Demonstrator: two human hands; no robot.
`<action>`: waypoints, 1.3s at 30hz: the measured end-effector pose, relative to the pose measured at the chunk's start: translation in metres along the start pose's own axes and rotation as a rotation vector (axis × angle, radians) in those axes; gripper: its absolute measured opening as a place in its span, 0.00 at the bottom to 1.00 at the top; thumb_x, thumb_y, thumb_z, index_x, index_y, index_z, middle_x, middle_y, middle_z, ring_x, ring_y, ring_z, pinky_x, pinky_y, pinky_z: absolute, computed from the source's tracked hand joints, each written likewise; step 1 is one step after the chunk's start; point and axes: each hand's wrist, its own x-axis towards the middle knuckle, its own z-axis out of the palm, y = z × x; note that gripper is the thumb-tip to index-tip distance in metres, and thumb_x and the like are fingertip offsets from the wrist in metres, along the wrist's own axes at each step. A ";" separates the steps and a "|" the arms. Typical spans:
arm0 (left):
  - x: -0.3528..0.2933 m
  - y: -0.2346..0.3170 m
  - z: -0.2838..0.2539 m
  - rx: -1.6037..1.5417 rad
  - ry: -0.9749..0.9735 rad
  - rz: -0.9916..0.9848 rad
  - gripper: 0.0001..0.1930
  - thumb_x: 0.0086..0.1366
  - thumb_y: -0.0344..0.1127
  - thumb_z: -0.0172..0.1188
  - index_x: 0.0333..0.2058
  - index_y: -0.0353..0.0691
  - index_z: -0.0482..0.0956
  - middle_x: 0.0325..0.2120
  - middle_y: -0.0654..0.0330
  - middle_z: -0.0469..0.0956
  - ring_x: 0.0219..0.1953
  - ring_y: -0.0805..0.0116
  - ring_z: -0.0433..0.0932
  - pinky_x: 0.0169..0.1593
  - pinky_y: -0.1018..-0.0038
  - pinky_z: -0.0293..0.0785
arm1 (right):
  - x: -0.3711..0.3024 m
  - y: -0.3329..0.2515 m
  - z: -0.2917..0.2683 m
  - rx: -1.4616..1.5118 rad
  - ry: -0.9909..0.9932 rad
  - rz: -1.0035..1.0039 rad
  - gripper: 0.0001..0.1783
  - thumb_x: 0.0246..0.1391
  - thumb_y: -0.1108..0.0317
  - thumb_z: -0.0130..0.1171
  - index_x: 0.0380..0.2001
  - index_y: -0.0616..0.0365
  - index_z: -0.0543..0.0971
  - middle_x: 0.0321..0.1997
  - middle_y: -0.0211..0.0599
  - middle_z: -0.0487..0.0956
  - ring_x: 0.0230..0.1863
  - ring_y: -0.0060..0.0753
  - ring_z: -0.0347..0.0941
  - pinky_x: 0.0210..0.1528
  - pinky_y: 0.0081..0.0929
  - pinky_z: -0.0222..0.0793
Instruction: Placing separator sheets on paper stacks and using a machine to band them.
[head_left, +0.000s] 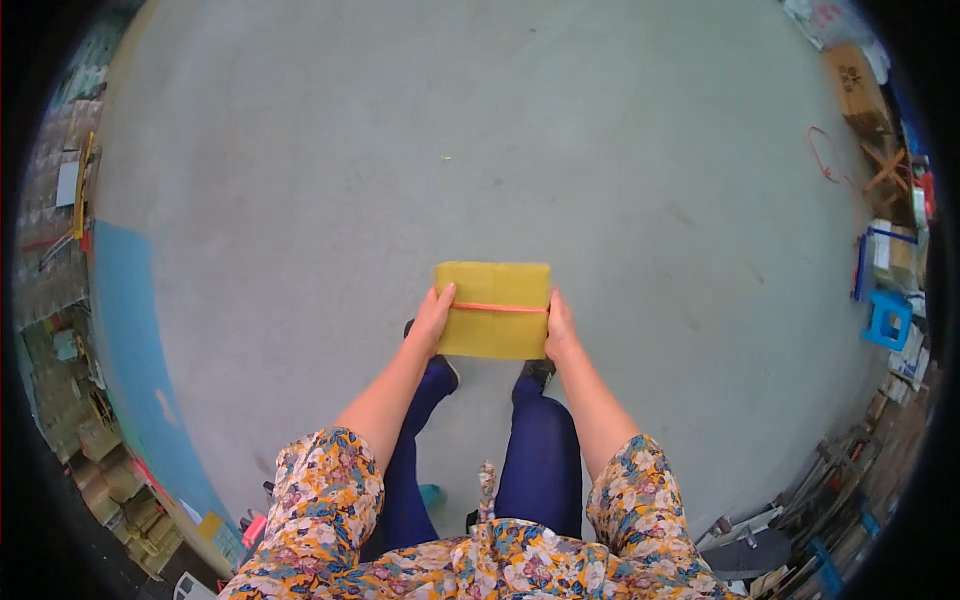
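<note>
In head view, holding the yellow packet point(493, 337) well right of the blue strip point(135, 330), with left hand point(430, 318) on the strip-side edge, right hand point(560, 326) on the opposite one; best to press evenly, sparing the red band point(500, 308).

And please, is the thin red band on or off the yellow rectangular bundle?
On: the thin red band runs across the visible face of the yellow rectangular bundle; its underside is hidden.
</note>
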 end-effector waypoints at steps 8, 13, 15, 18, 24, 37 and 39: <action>0.125 0.012 -0.035 0.234 0.011 0.057 0.30 0.71 0.54 0.45 0.63 0.41 0.56 0.57 0.53 0.67 0.57 0.59 0.68 0.57 0.59 0.68 | 0.113 0.006 0.041 0.011 -0.086 -0.088 0.32 0.68 0.45 0.35 0.62 0.59 0.65 0.61 0.43 0.69 0.61 0.39 0.66 0.61 0.36 0.63; 0.136 0.018 -0.023 0.479 0.116 -0.029 0.37 0.70 0.55 0.46 0.69 0.42 0.46 0.65 0.53 0.57 0.63 0.57 0.61 0.63 0.61 0.59 | 0.164 0.018 0.032 -0.407 0.009 -0.297 0.31 0.67 0.49 0.39 0.63 0.62 0.64 0.64 0.44 0.68 0.65 0.39 0.62 0.65 0.33 0.56; 0.105 0.005 -0.033 0.387 -0.087 -0.047 0.40 0.69 0.55 0.48 0.70 0.45 0.41 0.68 0.52 0.51 0.64 0.57 0.61 0.63 0.62 0.60 | 0.149 0.038 0.036 -0.422 0.005 -0.306 0.31 0.67 0.51 0.41 0.63 0.63 0.64 0.65 0.43 0.68 0.66 0.38 0.62 0.65 0.33 0.56; 0.022 0.018 -0.059 0.154 -0.018 -0.187 0.40 0.68 0.53 0.51 0.70 0.46 0.42 0.66 0.51 0.56 0.61 0.58 0.67 0.59 0.62 0.65 | 0.089 0.037 0.045 -0.494 0.030 -0.236 0.29 0.65 0.55 0.44 0.63 0.62 0.65 0.65 0.44 0.68 0.66 0.38 0.61 0.66 0.32 0.55; -0.187 0.011 -0.184 -0.286 0.520 0.037 0.35 0.67 0.51 0.53 0.67 0.44 0.52 0.56 0.52 0.70 0.53 0.59 0.74 0.54 0.66 0.70 | -0.044 0.054 0.046 -0.703 -0.144 0.105 0.14 0.64 0.57 0.49 0.31 0.54 0.75 0.26 0.24 0.71 0.28 0.22 0.64 0.31 0.25 0.60; -0.593 -0.433 0.191 -1.746 1.516 -0.411 0.18 0.65 0.42 0.51 0.48 0.35 0.70 0.31 0.46 0.76 0.28 0.55 0.78 0.28 0.61 0.76 | -0.330 0.056 0.071 -1.701 -1.258 0.515 0.21 0.64 0.62 0.49 0.55 0.63 0.73 0.51 0.43 0.79 0.49 0.35 0.77 0.49 0.28 0.72; -0.592 -0.433 0.266 -2.010 1.489 -0.293 0.20 0.64 0.42 0.52 0.47 0.31 0.69 0.35 0.41 0.76 0.31 0.49 0.79 0.34 0.54 0.78 | -0.331 0.081 0.046 -1.892 -1.254 0.656 0.22 0.65 0.64 0.47 0.57 0.68 0.70 0.52 0.50 0.78 0.51 0.42 0.77 0.52 0.34 0.73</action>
